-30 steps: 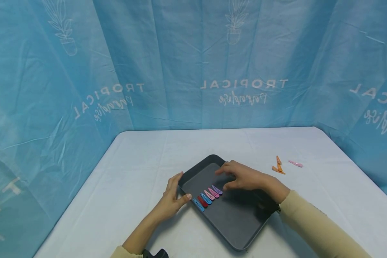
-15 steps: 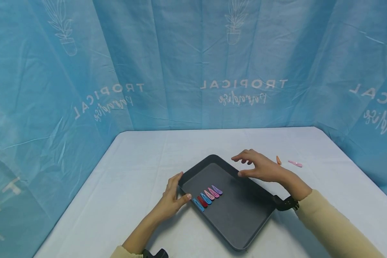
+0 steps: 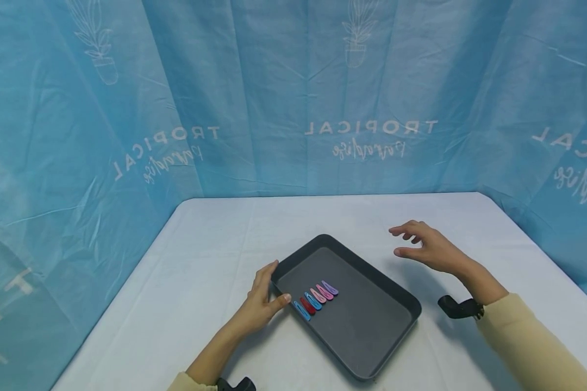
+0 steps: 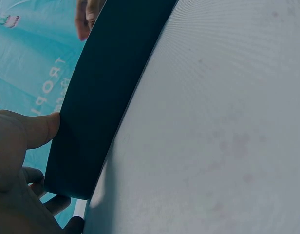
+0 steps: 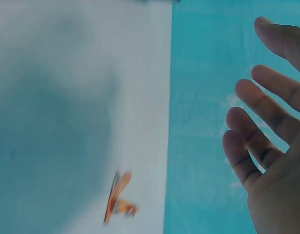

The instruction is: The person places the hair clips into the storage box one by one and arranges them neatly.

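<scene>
My left hand (image 3: 260, 301) holds the left corner of a dark grey baking tray (image 3: 367, 309), thumb at the rim and fingers round the corner. The left wrist view shows the thumb against the tray's outer wall (image 4: 101, 97). Several snap hair clips (image 3: 315, 297) lie in a slanting row inside, by the left side: blue, red, blue, pink and purple. Beyond the tray's right side my right hand (image 3: 432, 247) hovers above the table with parted fingers, holding nothing. Orange hair clips (image 5: 120, 197) show below it in the right wrist view; in the head view the hand hides them.
A white cloth covers the table (image 3: 215, 233). Blue printed curtains (image 3: 323, 98) hang behind it and on both sides. A black wrist mount (image 3: 460, 308) sticks out from the right wrist, and another (image 3: 237, 384) from the left.
My right hand has left the tray, empty, and moved right over the table, where it now blocks the orange and pink clips from the head view. Left hand, tray and row stay still.
</scene>
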`<state>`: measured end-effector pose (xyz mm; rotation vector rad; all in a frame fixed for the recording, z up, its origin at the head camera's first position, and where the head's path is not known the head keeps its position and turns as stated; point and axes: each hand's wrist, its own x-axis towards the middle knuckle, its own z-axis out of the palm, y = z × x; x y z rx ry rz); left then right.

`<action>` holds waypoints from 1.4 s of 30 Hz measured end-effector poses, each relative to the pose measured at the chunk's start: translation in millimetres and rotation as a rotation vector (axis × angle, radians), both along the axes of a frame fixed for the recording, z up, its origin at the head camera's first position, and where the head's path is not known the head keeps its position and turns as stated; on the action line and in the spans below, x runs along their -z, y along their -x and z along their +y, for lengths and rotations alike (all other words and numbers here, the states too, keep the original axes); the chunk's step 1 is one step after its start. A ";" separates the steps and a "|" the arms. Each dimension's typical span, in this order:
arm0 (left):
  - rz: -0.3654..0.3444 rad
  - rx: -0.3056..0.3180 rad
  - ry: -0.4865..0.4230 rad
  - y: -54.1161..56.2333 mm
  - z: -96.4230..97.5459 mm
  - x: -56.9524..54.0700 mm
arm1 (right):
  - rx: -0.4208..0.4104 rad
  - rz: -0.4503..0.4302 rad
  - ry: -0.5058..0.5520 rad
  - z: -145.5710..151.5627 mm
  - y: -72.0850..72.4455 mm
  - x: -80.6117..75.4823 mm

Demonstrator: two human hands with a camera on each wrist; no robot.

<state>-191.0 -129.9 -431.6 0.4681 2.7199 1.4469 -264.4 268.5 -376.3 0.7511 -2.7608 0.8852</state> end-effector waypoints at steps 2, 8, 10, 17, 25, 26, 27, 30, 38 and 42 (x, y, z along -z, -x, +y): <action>-0.003 -0.001 -0.005 -0.1 -0.1 0.1 | 0.024 0.002 0.007 8.3 1.3 3.0; -0.009 0.003 -0.013 1.4 -0.7 1.7 | 0.100 -0.012 0.008 28.7 5.4 10.0; -0.010 0.004 -0.017 1.6 -0.7 1.5 | 0.132 -0.026 0.001 33.8 8.0 11.7; -0.009 0.000 -0.018 0.9 0.2 0.7 | 0.231 -0.109 -0.008 51.6 20.5 21.3; 0.008 0.001 -0.002 1.1 -0.1 0.4 | 0.335 -0.187 -0.043 69.4 36.0 35.5; 0.011 0.004 -0.002 0.8 -0.2 -0.1 | 0.342 -0.199 -0.044 70.7 37.8 36.8; 0.015 0.005 0.000 0.7 -0.4 -0.4 | 0.348 -0.209 -0.050 72.0 39.7 38.0; 0.018 0.009 0.007 0.7 -1.0 -0.7 | 0.363 -0.241 -0.068 74.9 45.2 40.6; 0.018 0.009 0.005 -0.3 -0.9 1.1 | 0.359 -0.336 -0.101 80.1 55.9 45.3; 0.015 0.001 0.000 -0.4 -0.4 2.3 | 0.342 -0.362 -0.118 82.1 58.5 46.8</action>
